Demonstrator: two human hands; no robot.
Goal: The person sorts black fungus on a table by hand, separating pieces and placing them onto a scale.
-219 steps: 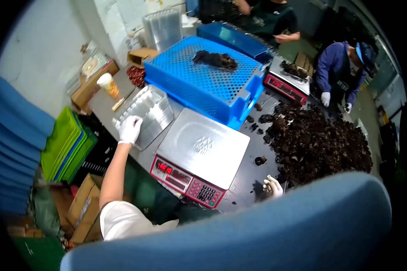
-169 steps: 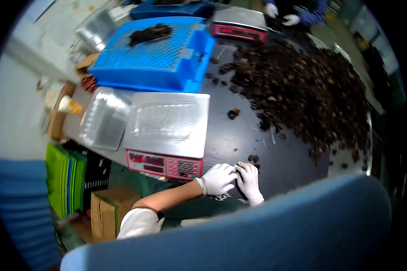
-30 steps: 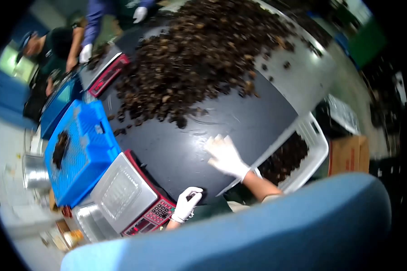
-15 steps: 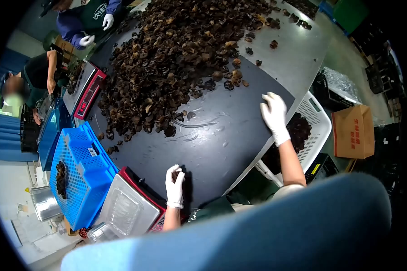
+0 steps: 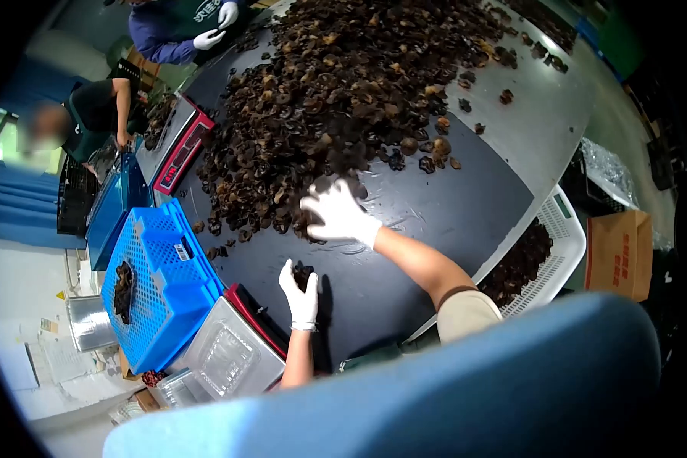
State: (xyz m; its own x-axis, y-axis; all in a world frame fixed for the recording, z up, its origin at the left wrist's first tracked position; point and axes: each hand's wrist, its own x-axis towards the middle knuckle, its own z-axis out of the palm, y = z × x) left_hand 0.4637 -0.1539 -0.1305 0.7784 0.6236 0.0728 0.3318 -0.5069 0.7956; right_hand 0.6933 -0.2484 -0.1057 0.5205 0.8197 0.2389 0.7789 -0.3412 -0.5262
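A large heap of dark brown wood ear mushrooms (image 5: 336, 84) covers the far part of the grey table (image 5: 404, 282). At the near edge of that heap is my right hand (image 5: 342, 214), white-gloved, its fingers spread over several pieces; whether it touches them I cannot tell. My left hand (image 5: 301, 301), in a white glove too, is curled closer to me above the bare tabletop. Between its thumb and fingers shows a dark wood ear mushroom (image 5: 303, 273), partly hidden by the glove.
A scale with a clear plastic box (image 5: 225, 347) stands left of my left hand, beside a blue crate (image 5: 156, 298) bearing some dark mushrooms. Another scale (image 5: 183, 153) is farther off. On the right are a white basket (image 5: 561, 252) and a carton (image 5: 618, 256). Two people work at upper left.
My right hand has swung left from above the white basket's side to the heap's edge, fingers spreading. My left hand stays near its place, still curled round a mushroom. The whole view has shifted slightly.
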